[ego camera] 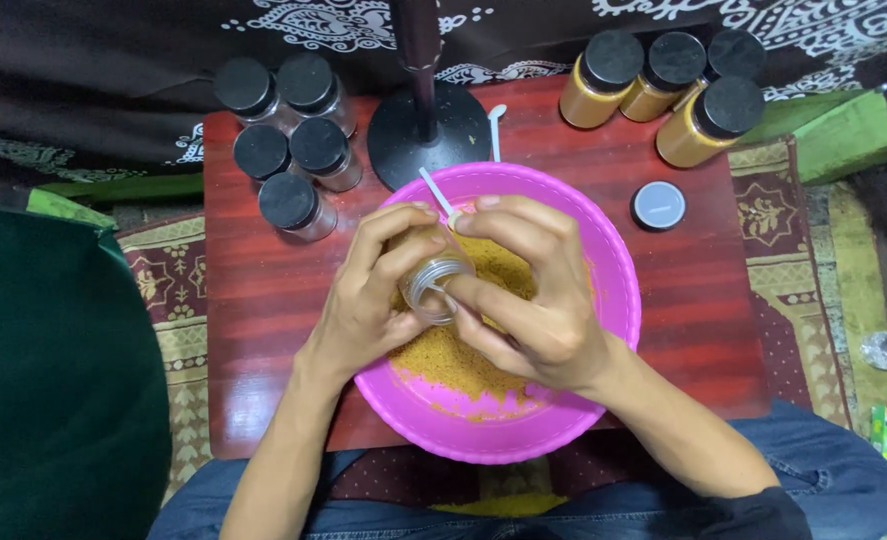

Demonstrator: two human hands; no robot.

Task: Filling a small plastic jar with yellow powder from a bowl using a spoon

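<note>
A pink plastic bowl [604, 250] holding yellow-orange powder [454, 360] sits on a small red wooden table [254, 300]. Over the bowl my left hand [364, 300] grips a small clear open jar [436, 285], tilted on its side with the mouth toward me. My right hand [534, 290] pinches a white plastic spoon [436, 192] whose handle sticks up and away, and its fingers touch the jar's rim. The spoon's bowl end is hidden by my fingers.
Several empty clear jars with black lids [289, 200] stand at the table's back left. Several filled yellow jars with black lids [709, 125] stand at the back right. A loose lid [659, 205] lies right of the bowl. A black round stand base [434, 130] and another white spoon [496, 125] sit behind the bowl.
</note>
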